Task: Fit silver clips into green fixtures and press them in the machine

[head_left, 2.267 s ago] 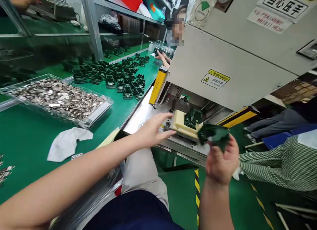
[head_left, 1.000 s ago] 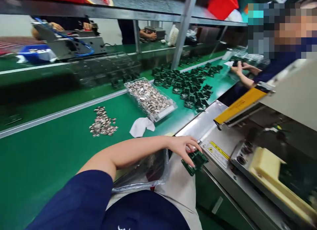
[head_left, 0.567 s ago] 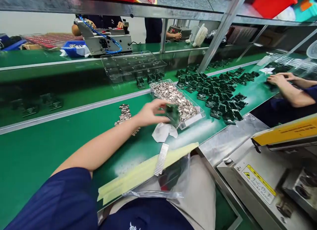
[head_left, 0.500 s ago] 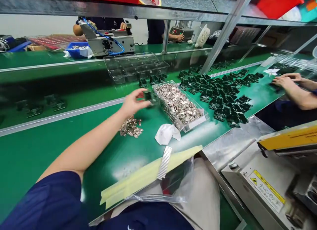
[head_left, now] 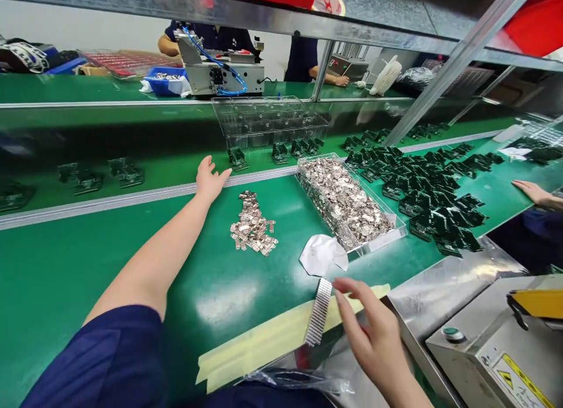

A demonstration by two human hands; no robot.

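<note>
My left hand (head_left: 210, 180) reaches over the rail at the belt's near edge, its fingers apart and holding nothing. Just right of its fingertips, a dark green circuit-board part (head_left: 237, 159) stands on the green belt. My right hand (head_left: 373, 326) is low in view, empty, thumb and forefinger apart. Its fingertips are close to a ribbed silver metal strip (head_left: 319, 312) lying across pale yellow tape (head_left: 259, 343) at the table edge. Between the hands lie a loose pile of small metal pieces (head_left: 253, 227) and a crumpled white cloth or paper (head_left: 322, 254).
A clear box (head_left: 387, 235) full of small metal pieces stands right of centre. Many dark boards (head_left: 431, 191) cover the table beyond it. A clear tray (head_left: 268, 123) sits behind the belt; a slanted post (head_left: 461, 62) crosses the right. A co-worker's hand (head_left: 534, 192) rests far right.
My left hand has let go of the dark board part, which now stands on the belt, and drawn back to its left. My right hand has come into view beside the metal strip. The view has shifted.
</note>
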